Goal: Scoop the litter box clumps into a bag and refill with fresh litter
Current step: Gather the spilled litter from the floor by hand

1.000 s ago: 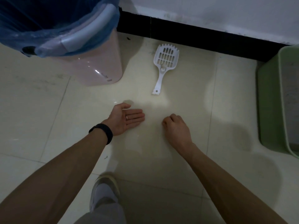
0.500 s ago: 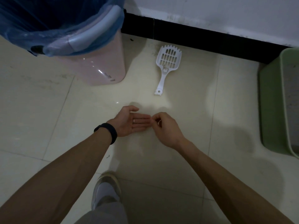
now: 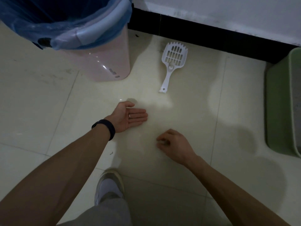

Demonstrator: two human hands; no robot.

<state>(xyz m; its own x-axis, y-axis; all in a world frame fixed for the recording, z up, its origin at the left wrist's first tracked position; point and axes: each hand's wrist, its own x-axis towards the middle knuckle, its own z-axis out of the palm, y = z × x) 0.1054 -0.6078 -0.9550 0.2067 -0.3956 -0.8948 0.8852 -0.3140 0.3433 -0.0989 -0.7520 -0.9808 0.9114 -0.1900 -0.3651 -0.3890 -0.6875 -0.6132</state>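
A white slotted litter scoop (image 3: 174, 57) lies on the tiled floor near the black skirting, handle toward me. At the right edge stands a green litter box (image 3: 280, 103) with grey litter (image 3: 299, 101) just showing inside. A pink bin (image 3: 105, 62) lined with a blue bag (image 3: 68, 25) stands at the top left. My left hand (image 3: 128, 117) lies palm up with straight fingers, low over the floor below the scoop. My right hand (image 3: 176, 144) is lower right of it, fingers curled with the tips down at the floor; nothing shows between them.
My shoe (image 3: 109, 185) and a grey trouser leg are at the bottom centre. A black skirting board (image 3: 211, 35) runs along the wall behind the scoop. A dark wristband sits on my left wrist.
My right hand went to my left palm half a second ago, then drew back down and right to the floor. My left hand stayed palm up.
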